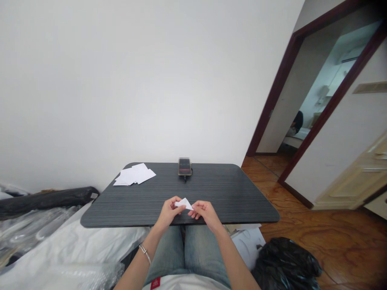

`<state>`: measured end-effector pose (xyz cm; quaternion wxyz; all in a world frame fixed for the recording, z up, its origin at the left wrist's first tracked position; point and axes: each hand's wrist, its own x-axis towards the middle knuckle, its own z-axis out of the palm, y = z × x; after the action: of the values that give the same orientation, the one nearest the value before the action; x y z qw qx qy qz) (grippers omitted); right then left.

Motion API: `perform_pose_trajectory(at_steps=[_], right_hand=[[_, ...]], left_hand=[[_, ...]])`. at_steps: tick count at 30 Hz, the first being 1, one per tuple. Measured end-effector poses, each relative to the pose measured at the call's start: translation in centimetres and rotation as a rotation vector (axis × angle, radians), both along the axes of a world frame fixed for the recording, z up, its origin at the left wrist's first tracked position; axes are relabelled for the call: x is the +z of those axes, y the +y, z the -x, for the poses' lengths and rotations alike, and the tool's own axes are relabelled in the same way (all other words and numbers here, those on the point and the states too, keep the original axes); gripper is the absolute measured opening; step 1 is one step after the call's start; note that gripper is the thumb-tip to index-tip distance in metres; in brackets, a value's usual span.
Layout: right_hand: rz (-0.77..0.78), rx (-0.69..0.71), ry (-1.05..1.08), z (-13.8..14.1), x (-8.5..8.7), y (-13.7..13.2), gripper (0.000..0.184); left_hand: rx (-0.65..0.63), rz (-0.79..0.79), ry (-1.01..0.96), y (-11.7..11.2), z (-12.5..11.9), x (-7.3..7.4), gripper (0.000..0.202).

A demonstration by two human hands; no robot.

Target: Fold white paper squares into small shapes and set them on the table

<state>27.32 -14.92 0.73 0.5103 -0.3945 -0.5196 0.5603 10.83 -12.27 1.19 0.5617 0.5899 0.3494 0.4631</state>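
Observation:
My left hand (169,211) and my right hand (204,211) meet over the near edge of a dark grey table (236,197). Between them they pinch a small white folded paper triangle (184,204), the left fingers on its left end, the right fingers on its right corner. Both hands are closed on it. A silver bracelet sits on my left wrist. A loose pile of white paper sheets (134,175) lies at the table's far left. A phone (184,166) stands propped at the far middle with a cable below it.
A white wall backs the table. Clear plastic wrapping (45,249) and a dark roll (48,198) lie at left. A black bag (287,264) sits on the wooden floor at right. An open doorway (305,112) at right shows another person seated far inside.

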Motion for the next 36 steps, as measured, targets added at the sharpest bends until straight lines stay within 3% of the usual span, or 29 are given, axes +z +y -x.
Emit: perform_pose_trajectory(at_steps=[9,19,26,31,36], right_hand=[[-0.068,-0.077,-0.071,0.7,-0.6,-0.1,0.024],[-0.244,-0.256,-0.301,1.1,-0.9,-0.9,0.022],[-0.162,-0.144,-0.220,0.9,-0.8,-0.7,0.020],[-0.132,-0.221,-0.141,0.8,-0.9,-0.4,0.022],[-0.103,-0.252,-0.101,0.8,-0.8,-0.3,0.023]], left_hand=[[0.028,0.002,0.018,0.0,0.0,0.0,0.022],[0.018,-0.007,0.019,0.1,-0.1,-0.3,0.021],[0.022,0.008,-0.003,-0.1,-0.2,0.0,0.022],[0.038,0.042,-0.122,-0.3,-0.3,0.5,0.036],[0.105,0.086,-0.156,-0.3,-0.2,0.7,0.020]])
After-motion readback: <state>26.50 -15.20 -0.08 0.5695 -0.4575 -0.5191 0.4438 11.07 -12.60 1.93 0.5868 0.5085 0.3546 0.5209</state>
